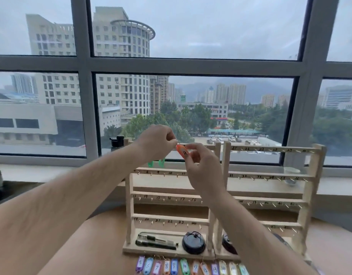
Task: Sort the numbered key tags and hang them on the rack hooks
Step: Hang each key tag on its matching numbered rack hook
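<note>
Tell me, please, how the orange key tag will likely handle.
The orange key tag looks like small plastic, so probably light and stiff. Pinched at its top by the left hand, it may swing unless the right hand steadies it.

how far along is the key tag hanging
Early on. Done: a couple of green tags hang under the left rack's top rail. In hand: the orange tag marked 4, pinched by the left hand and right hand at that rail. Left: the row of tags on the table; the right rack's visible hooks are bare.
</note>
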